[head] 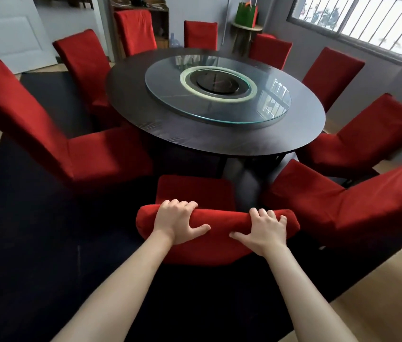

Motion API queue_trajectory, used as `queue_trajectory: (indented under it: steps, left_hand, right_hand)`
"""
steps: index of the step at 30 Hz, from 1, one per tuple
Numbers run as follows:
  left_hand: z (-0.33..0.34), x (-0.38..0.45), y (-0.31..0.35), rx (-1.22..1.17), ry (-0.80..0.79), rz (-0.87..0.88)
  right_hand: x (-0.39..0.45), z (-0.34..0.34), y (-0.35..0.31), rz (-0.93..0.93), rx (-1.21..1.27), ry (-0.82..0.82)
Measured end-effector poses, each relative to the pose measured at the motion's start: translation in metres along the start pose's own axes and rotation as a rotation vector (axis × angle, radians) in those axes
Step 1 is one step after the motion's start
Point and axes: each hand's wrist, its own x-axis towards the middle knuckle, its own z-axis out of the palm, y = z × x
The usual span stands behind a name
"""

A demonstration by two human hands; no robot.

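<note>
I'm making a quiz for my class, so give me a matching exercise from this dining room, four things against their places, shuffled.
1 nearest chair
2 glass turntable
3 green bag
4 window

A on the small shelf
B gripped by left hand and right hand
C on the round table
D at upper right

Pairs: 1-B, 2-C, 3-A, 4-D

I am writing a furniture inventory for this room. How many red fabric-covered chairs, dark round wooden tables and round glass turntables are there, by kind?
Red fabric-covered chairs: 9
Dark round wooden table: 1
Round glass turntable: 1
Total: 11
</note>
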Motion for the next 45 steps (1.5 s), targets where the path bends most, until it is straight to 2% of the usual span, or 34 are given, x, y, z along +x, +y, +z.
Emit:
queue_trajectory:
  steps: [9, 15, 20, 23, 27, 38, 45]
  left_hand:
    - [0.001, 0.028, -0.035, 0.018, -0.009, 0.015]
    - [-0.001, 0.033, -0.040, -0.002, 0.009, 0.027]
    - [-0.004, 0.031, -0.041, -0.028, -0.039, 0.027]
    - [-0.009, 0.029, -0.041, -0.127, -0.044, 0.033]
    - [-0.022, 0.036, -0.033, -0.382, -0.045, 0.012]
    - [-0.041, 0.061, 0.092, -0.467, -0.071, 0.235]
    - [-0.033, 0.098, 0.211, -0.491, -0.092, 0.286]
  right_hand:
    - [0.017, -0.001, -0.029, 0.065, 0.098, -0.037]
    - [0.024, -0.002, -0.034, 0.093, 0.090, -0.071]
    - [0.020, -0.003, -0.036, 0.116, 0.126, -0.066]
    - [0.011, -0.003, -0.032, 0.122, 0.164, -0.068]
    - [-0.010, -0.003, -0.017, 0.180, 0.194, 0.019]
    - [-0.060, -0.019, 0.076, 0.344, 0.395, 0.131]
    - [-0.075, -0.025, 0.194, 0.373, 0.436, 0.184]
